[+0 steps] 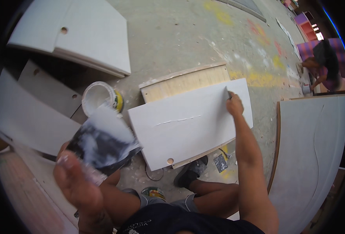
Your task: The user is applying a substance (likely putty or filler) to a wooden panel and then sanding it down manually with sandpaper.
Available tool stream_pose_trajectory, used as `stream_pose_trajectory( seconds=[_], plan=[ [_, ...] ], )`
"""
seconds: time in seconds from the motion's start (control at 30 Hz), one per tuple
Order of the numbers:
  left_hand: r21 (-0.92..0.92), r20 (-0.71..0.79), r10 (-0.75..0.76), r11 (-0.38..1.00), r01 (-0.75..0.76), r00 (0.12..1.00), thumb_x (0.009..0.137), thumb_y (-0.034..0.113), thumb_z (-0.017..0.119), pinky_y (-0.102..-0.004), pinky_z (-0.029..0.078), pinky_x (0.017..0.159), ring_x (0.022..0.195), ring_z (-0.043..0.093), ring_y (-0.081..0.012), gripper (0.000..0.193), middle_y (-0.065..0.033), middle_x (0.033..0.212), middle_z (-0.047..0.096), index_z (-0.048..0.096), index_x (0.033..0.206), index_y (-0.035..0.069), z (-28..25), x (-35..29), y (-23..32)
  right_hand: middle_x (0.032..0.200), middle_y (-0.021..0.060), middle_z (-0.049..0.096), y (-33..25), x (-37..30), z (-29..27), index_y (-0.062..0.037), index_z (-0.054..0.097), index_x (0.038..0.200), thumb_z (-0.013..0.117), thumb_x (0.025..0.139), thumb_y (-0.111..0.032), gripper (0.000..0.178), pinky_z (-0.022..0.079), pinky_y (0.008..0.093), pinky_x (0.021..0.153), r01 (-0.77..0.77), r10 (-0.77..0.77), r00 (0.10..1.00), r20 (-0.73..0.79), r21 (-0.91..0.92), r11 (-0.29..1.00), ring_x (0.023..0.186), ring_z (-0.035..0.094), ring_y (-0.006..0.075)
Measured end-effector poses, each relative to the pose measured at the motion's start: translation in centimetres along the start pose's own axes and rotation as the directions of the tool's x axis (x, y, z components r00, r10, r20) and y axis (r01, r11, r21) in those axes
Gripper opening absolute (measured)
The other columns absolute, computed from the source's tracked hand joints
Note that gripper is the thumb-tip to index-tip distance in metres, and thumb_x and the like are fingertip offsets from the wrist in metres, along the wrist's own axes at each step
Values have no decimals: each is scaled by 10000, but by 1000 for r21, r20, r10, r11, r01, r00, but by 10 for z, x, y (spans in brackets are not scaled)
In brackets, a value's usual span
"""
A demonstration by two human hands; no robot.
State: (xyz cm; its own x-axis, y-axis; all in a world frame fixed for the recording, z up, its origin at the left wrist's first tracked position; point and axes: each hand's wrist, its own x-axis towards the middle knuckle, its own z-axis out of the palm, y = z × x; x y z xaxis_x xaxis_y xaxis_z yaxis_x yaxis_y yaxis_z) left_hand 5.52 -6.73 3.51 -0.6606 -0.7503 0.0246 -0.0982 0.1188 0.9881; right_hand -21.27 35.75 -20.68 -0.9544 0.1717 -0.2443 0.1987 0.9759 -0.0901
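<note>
1. In the head view, mid-frame, I have the white panel (196, 136) lying over a pale wooden support (188, 82), presumably to keep it flat and off the floor (168, 43); a thin white ridge (178, 120) runs along it.
2. Right of centre, the right hand (235, 104) grips a small blade (227, 91) at the panel's upper right, seemingly angled for scraping.
3. Lower left, the left hand (78, 177) grips a dark board (102, 142) smeared white, likely raised so its paste stays within reach; a bucket (119, 102) stands beyond.
</note>
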Motion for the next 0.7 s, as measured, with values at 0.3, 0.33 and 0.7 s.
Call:
stream_pose_trajectory(
  seconds=[0.3, 0.33, 0.7],
  plan=[
    [-213, 296, 30, 976, 35, 955, 1072, 302, 442, -246, 322, 657, 741, 361, -60, 383, 34, 763, 430, 524, 819, 27, -22, 3, 34, 1206, 77, 593, -174, -198, 59, -233, 577, 1309, 565, 889, -182, 423, 537, 466, 852, 227, -232, 971, 54, 92, 970, 1064, 626, 303],
    [-265, 328, 41, 963, 51, 944, 1071, 292, 455, -259, 359, 731, 793, 393, -87, 376, 3, 809, 459, 545, 849, 2, -25, 4, 32, 1204, 77, 592, -190, -217, 66, -231, 573, 1316, 565, 885, -186, 433, 536, 478, 839, 240, -248, 967, 65, 110, 965, 1034, 632, 312],
    [-310, 394, 78, 949, 53, 916, 1066, 380, 450, -274, 420, 902, 951, 541, -134, 479, -76, 1008, 632, 627, 1065, -64, -33, 7, 16, 1305, 179, 603, -221, -336, 96, -153, 546, 1358, 471, 914, -157, 450, 479, 454, 997, 528, -597, 681, 424, 281, 801, 1201, 594, 341]
  ],
)
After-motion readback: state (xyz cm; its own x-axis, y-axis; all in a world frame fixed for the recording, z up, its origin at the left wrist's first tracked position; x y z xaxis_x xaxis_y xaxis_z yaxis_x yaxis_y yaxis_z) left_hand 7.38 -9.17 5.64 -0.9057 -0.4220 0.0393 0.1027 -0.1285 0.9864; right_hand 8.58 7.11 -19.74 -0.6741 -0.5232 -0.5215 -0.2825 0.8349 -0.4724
